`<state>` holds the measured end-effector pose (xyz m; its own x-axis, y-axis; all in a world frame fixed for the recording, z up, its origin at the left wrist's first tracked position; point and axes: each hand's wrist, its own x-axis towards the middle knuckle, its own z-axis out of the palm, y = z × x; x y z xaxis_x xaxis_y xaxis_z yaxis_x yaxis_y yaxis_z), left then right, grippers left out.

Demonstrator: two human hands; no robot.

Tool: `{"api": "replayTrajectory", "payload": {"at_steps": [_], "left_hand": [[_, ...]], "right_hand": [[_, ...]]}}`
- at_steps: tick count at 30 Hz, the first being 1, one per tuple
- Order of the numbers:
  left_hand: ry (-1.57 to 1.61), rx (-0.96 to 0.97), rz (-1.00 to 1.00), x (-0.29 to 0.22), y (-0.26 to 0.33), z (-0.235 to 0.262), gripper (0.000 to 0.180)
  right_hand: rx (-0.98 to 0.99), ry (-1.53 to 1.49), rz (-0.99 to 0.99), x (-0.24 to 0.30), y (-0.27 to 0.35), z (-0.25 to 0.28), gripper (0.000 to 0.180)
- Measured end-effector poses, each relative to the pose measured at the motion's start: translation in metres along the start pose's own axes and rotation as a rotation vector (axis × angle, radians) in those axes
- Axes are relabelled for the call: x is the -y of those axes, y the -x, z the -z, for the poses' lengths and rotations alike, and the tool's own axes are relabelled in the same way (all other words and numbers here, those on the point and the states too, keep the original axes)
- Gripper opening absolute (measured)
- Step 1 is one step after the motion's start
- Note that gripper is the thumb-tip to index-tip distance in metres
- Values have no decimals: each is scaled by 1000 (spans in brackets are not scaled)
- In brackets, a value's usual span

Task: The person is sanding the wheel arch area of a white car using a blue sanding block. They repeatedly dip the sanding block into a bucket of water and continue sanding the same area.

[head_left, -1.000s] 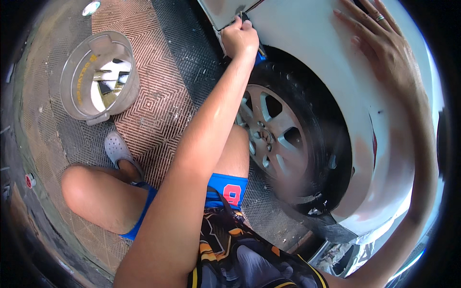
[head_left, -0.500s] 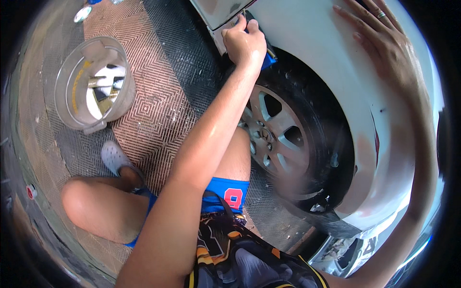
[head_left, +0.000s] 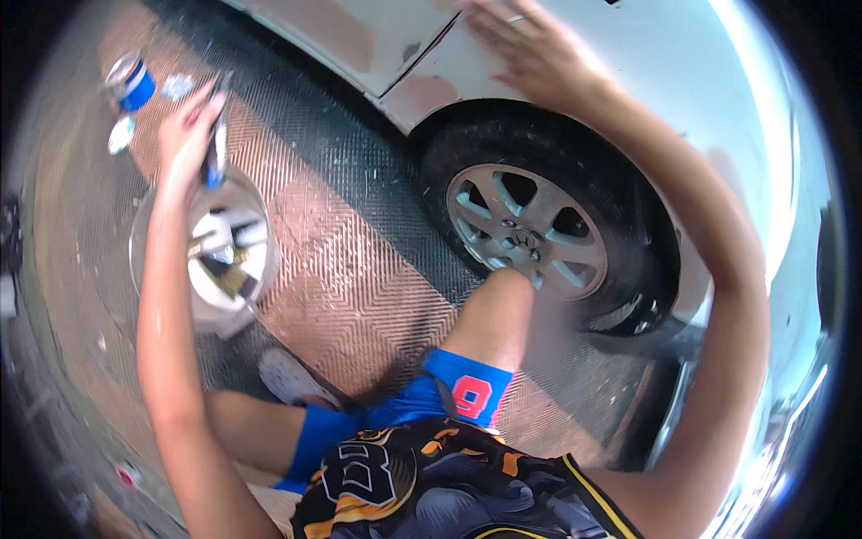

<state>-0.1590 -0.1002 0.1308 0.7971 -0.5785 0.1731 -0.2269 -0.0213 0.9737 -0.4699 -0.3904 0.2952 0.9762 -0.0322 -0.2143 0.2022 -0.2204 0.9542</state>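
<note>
Above bucket [head_left: 202, 260]: L hand [head_left: 184, 135] clamped on blue-tipped tool [head_left: 214, 148]; R hand [head_left: 530, 49] flat, fingers apart, on fender [head_left: 628, 81].

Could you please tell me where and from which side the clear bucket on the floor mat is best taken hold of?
Grip the bucket by its open rim, on the bare near-right edge, coming down from above. It stands upright on the mat with its mouth facing up. The left hand, holding a thin tool, hovers over the far side, and loose items fill the middle, so the near-right rim looks freest.
</note>
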Motion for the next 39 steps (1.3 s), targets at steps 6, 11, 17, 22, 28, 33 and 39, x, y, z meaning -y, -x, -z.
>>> {"api": "replayTrajectory", "payload": {"at_steps": [6,11,17,22,28,33,39], "left_hand": [[-291,364,27,148,28,160,52],[-525,258,-159,207,68,190,46],[-817,224,-397,157,87,169,50],[-783,169,-470,151,82,169,48],[-744,24,-451,155,67,192,45],[-709,12,-455,166,72,181,47],[-633,91,-430,168,74,174,49]], "right_hand": [[-282,-1020,-178,156,-101,66,52],[-792,-1518,238,282,-216,226,21],[528,-1178,683,448,-380,266,31],[743,-1286,349,502,-437,280,31],[500,-1730,136,468,-426,275,28],[1222,-2112,1102,414,-413,247,28],[474,-2114,433,111,-194,200,41]]}}
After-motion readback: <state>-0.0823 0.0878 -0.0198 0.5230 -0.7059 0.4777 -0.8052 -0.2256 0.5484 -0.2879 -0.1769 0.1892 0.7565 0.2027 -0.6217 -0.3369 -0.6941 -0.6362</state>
